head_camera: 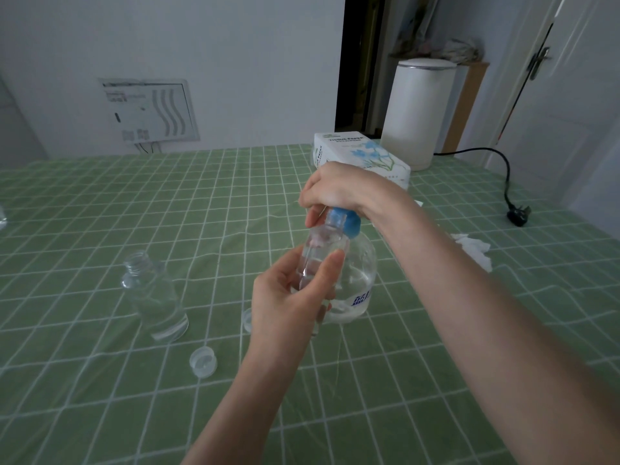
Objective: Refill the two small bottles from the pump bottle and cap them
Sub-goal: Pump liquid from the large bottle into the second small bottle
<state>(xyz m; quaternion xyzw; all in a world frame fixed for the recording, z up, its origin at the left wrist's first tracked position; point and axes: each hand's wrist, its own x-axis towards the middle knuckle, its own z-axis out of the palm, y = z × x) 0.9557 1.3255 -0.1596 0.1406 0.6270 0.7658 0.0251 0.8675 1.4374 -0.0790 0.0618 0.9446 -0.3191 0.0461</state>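
Note:
My left hand [292, 297] grips a small clear bottle [317, 260] and holds it up against the blue pump head [345, 223] of the clear pump bottle [359, 280]. My right hand [339, 189] sits on top of the pump, fingers curled over it. The pump bottle stands on the green checked cloth and has some clear liquid in it. A second small clear bottle [154, 297] stands uncapped to the left. One clear cap [203, 362] lies in front of it. Another cap [247, 319] shows partly behind my left wrist.
A tissue box [355, 152] and a white kettle [416, 112] stand at the back right, with a black cord and plug [518, 214] trailing across the green checked tablecloth [100, 203]. Crumpled tissue [473, 250] lies right of my right forearm.

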